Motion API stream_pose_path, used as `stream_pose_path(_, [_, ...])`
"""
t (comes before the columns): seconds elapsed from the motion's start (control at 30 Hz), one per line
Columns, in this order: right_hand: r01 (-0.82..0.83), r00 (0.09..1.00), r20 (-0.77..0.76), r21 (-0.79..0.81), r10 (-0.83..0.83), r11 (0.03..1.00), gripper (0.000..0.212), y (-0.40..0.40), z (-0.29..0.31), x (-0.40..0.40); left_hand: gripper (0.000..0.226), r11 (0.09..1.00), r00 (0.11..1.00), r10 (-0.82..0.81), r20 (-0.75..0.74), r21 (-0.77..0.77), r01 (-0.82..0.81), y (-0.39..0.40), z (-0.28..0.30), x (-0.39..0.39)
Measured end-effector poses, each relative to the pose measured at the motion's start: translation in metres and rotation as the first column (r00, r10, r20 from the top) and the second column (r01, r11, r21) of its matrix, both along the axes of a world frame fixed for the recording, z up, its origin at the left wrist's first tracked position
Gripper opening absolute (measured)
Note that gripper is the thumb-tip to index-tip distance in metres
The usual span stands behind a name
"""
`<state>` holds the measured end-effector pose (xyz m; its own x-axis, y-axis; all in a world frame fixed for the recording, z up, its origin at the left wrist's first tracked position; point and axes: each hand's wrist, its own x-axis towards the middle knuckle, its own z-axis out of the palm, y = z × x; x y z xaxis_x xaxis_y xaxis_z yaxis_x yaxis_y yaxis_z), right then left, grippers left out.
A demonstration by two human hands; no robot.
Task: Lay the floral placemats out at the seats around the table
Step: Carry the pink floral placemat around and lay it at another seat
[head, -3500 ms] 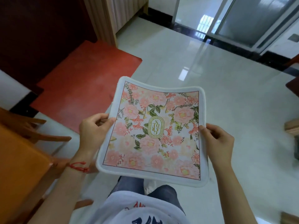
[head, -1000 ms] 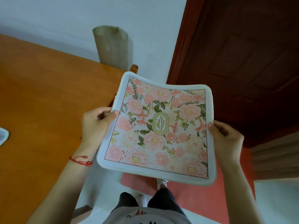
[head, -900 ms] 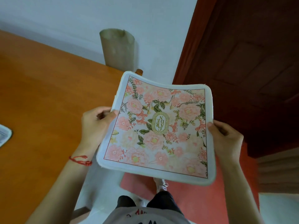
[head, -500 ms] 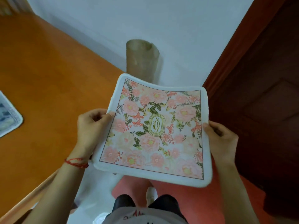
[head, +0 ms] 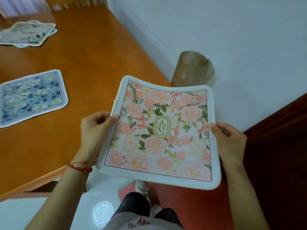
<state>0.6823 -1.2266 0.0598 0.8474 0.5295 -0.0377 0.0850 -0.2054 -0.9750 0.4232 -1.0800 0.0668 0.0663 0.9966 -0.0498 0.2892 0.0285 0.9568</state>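
Head view: both hands, left and right, are pinching the pink mat by opposite edges; lower it flat onto the bench, squared to the near edge, well apart from the blue mat.

Pink placemat: looking like soft cloth, matt, printed face, fuzzy white edge. Table: wood showing a smooth orange varnish, sheening slightly. Blue mat: cloth, matt. Floor tile shining glossy. Roll: looking like translucent, dull plastic sheet.

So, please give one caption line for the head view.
Both hands, left hand and right hand, hold pink floral placemat beside wooden table.
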Motion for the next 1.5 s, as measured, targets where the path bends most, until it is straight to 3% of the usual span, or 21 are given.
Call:
stream_pose_path(0.27, [-0.154,0.988,0.013,0.007,0.154,0.988,0.011,0.089,0.005,0.008,0.009,0.994,0.994,0.112,-0.011,0.0,-0.112,0.06,-0.011,-0.01])
stream_pose_path(0.47, [-0.274,0.955,0.101,-0.051,0.278,0.96,0.019,0.159,-0.005,0.012,0.007,0.977,0.978,0.21,-0.012,-0.022,-0.21,0.099,-0.021,-0.017])
stream_pose_path(0.63, [-0.351,0.932,0.058,-0.108,0.359,0.93,0.018,0.205,-0.018,0.018,0.007,0.959,0.959,0.28,-0.037,-0.04,-0.281,0.12,-0.031,-0.02])
stream_pose_path(1.07, [-0.626,0.762,0.087,-0.159,0.642,0.764,0.02,0.302,-0.064,0.045,0.007,0.894,0.893,0.423,-0.155,-0.093,-0.439,0.17,-0.076,0.0])
stream_pose_path(1.33, [-0.691,0.714,0.016,-0.139,0.7,0.709,0.02,0.337,-0.107,0.053,0.008,0.854,0.854,0.447,-0.267,-0.157,-0.496,0.196,-0.117,0.007])
stream_pose_path(1.5, [-0.701,0.706,-0.034,-0.167,0.707,0.693,0.015,0.356,-0.138,0.049,0.009,0.806,0.826,0.5,-0.26,-0.21,-0.554,0.202,-0.139,0.003])
